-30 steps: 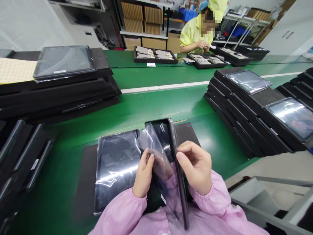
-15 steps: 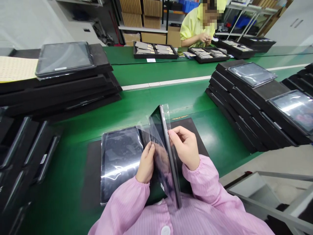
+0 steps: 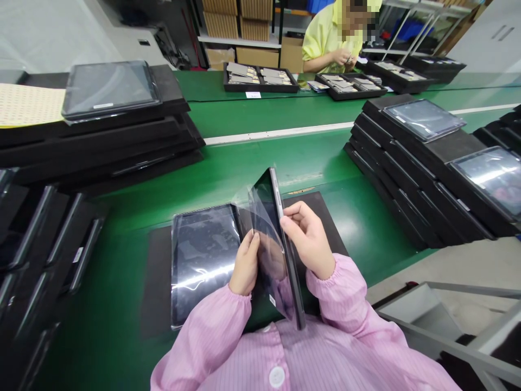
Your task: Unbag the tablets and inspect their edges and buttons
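Observation:
My right hand (image 3: 310,239) is closed on the side edge of a dark tablet (image 3: 291,260), which stands nearly upright on edge in front of my chest. A clear plastic film (image 3: 264,217) hangs off the tablet's left-facing screen side, curling away from it. Between thumb and fingers, my left hand (image 3: 245,265) pinches this film. Just left of my hands, a second tablet (image 3: 205,255) under shiny, wrinkled plastic lies flat on a black pad (image 3: 157,271). The lower face of the held tablet is partly covered by the film.
Stacked black trays (image 3: 163,136) rise at the back left, with a tablet (image 3: 112,87) on top. More trays with tablets (image 3: 425,119) stand at the right. Slotted tablets (image 3: 32,228) are at the left. Across the green bench (image 3: 244,168), a co-worker (image 3: 325,41) handles something small.
The held tablet has turned more edge-on and moved slightly away from my body. My right hand has moved up and left along with it. My left hand keeps pinching the film.

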`<state>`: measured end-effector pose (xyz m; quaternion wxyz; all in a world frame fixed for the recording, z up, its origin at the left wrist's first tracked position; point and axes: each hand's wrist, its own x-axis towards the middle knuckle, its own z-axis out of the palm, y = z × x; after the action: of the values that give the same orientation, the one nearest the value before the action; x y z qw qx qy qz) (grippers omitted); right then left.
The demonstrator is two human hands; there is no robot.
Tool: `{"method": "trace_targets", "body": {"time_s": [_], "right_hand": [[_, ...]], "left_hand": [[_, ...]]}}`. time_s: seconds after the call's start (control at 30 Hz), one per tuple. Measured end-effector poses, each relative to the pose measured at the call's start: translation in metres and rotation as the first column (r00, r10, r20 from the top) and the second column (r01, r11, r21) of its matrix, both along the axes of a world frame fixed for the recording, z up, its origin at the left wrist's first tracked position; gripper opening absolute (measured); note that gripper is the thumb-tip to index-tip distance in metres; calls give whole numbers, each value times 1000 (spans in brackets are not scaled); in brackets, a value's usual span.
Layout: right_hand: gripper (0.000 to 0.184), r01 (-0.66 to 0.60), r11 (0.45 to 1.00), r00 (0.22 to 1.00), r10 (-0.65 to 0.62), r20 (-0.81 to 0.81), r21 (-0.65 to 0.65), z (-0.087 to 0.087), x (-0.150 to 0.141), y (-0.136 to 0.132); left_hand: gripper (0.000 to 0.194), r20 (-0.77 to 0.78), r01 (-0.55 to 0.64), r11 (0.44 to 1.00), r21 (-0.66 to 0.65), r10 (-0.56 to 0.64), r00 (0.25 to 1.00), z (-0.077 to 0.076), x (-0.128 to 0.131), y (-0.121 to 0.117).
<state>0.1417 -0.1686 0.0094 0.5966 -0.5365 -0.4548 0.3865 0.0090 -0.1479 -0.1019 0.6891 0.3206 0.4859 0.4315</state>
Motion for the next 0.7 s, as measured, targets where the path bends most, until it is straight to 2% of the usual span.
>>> {"method": "trace_targets", "body": {"time_s": [0.13,0.23,0.33,0.43,0.5,0.57,0.63,0.7], "right_hand": [[36,-47,995,998,50,39,-87,0,-4,-4],[45,-59,983,989,82,126,-176,5,-2,-5],[37,-78,971,972,125,200,-227,14,7,0],[18,-53,964,965,117,235,-261,18,18,8],[16,-30,956,960,109,257,-291,11,19,14],[19,-40,939,952,139,272,-341,-5,12,17],[21,-95,896,936,229,268,-433,-26,-2,20],[20,-185,811,897,370,241,-556,-46,-18,22]], "left_hand": [[55,-2,-4,1000,2,4,1000,-3,0,0],[56,-12,10,1000,-8,-10,1000,-1,1,-1],[55,-8,13,1000,7,-13,1000,13,-2,-5],[59,-22,28,999,22,-27,999,39,-20,-10],[64,-52,23,1000,20,-22,998,54,-43,-13],[67,-106,-22,1000,15,24,994,61,-70,-17],[67,-187,-111,994,11,111,976,59,-96,-20],[66,-257,-192,981,-14,182,949,51,-118,-22]]}}
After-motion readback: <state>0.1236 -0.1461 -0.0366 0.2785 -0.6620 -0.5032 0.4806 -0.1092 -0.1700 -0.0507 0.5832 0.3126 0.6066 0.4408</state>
